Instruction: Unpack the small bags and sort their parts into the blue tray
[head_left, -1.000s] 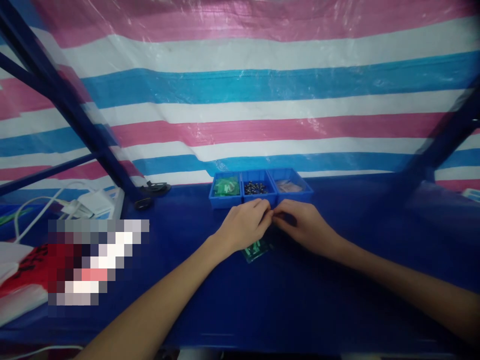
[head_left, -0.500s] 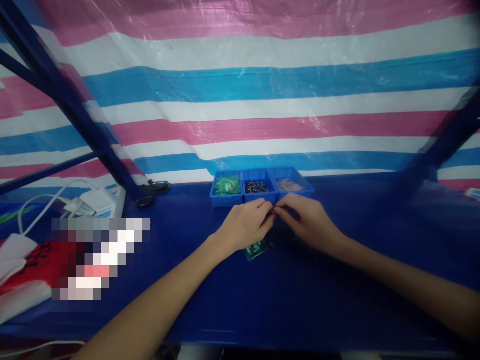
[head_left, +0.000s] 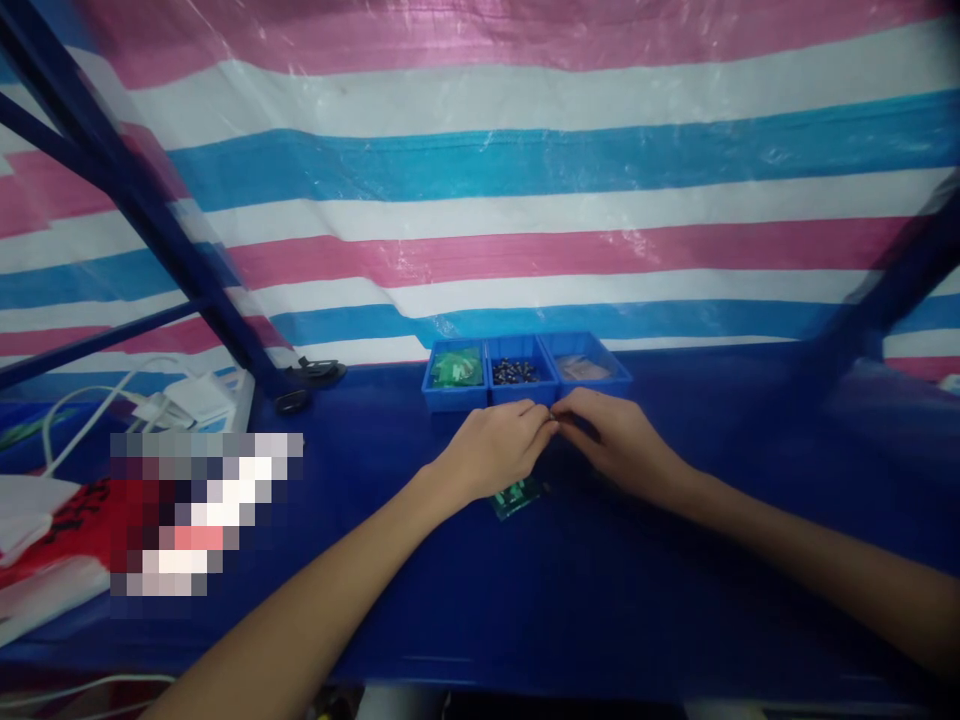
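Observation:
My left hand (head_left: 504, 445) and my right hand (head_left: 619, 432) meet at the fingertips, in front of three joined blue bins. Both are closed in a pinch around something small and dark, too small to make out. A green packet (head_left: 516, 497) lies on the blue table (head_left: 585, 610), partly under my left hand. Green packets (head_left: 457, 368) fill the left bin, small dark and metallic parts (head_left: 514, 372) lie in the middle one, and pale, clear-looking pieces (head_left: 583, 368) lie in the right one.
At the left are a power strip (head_left: 238, 405) with white plugs and cables, and a red and white bag (head_left: 71, 530). Black items (head_left: 319, 370) sit near the back left. A blue frame post (head_left: 161, 240) rises there, and a striped sheet (head_left: 525, 160) hangs behind.
The fingertips of my two hands have come closer together, and my left fingers have closed further over the small thing. The camera view has shifted slightly.

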